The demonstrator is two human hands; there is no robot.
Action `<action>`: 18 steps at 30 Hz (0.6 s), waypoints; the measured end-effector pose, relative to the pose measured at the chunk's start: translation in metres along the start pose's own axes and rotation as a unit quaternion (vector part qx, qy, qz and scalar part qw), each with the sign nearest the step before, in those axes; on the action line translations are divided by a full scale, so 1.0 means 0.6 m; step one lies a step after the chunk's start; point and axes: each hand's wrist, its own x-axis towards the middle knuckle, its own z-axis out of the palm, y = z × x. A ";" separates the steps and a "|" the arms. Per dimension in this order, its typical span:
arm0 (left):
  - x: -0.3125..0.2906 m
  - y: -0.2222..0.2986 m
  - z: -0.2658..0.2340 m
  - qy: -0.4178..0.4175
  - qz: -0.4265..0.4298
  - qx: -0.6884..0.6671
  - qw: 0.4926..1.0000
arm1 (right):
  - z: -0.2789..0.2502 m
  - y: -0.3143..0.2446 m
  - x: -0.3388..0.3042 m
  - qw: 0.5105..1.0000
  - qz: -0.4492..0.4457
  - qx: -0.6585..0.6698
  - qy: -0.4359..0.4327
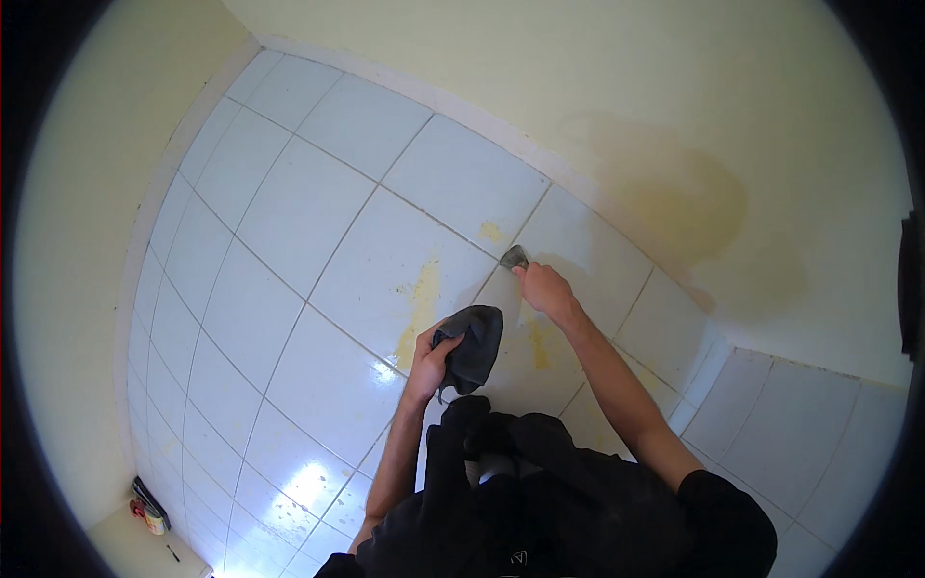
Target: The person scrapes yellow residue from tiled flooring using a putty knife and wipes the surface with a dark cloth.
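Note:
In my right hand [546,289] is a scraper [514,257] with a flat, dirty grey blade. The blade lies at a grout line between white tiles; its handle is mostly hidden in my closed fingers. My left hand [430,358] grips a dark grey cloth [472,345], which hangs bunched to the right of the fingers, above the floor. A long yellow stain [422,308] marks the tile beyond my left hand. Just past the blade is a smaller yellow patch [492,231]. Another yellow smear [540,345] shows between my forearms.
White floor tiles [356,246] run up to a pale skirting [501,144] and cream walls [578,67]. At the far lower left, a dark object and a red and white item [149,515] lie by the wall. A dark brown edge [908,289] shows at the right.

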 end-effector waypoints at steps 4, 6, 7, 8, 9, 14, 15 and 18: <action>-0.008 -0.006 -0.016 0.006 0.006 0.018 1.000 | 0.003 0.000 -0.013 1.000 -0.016 -0.020 0.000; -0.015 0.000 -0.017 0.018 0.004 0.016 1.000 | 0.014 -0.001 -0.014 1.000 -0.026 -0.011 0.007; -0.016 0.002 -0.015 0.018 0.001 0.014 1.000 | 0.017 0.000 -0.014 0.999 -0.030 -0.002 0.017; -0.018 0.004 -0.015 0.018 -0.001 0.011 1.000 | 0.021 -0.001 -0.012 0.999 -0.032 -0.003 0.015; -0.019 0.005 -0.017 0.022 -0.001 0.010 1.000 | 0.026 -0.003 -0.010 0.999 -0.026 0.008 0.028; -0.030 0.014 -0.013 0.021 0.016 0.020 0.999 | 0.020 -0.003 0.012 0.999 -0.035 0.002 0.012; -0.032 0.015 -0.014 0.024 0.016 0.019 0.999 | 0.019 -0.003 0.017 0.998 -0.036 0.018 0.042; -0.046 0.011 -0.023 0.029 0.024 0.019 0.999 | 0.020 -0.012 0.014 0.998 -0.031 0.029 0.050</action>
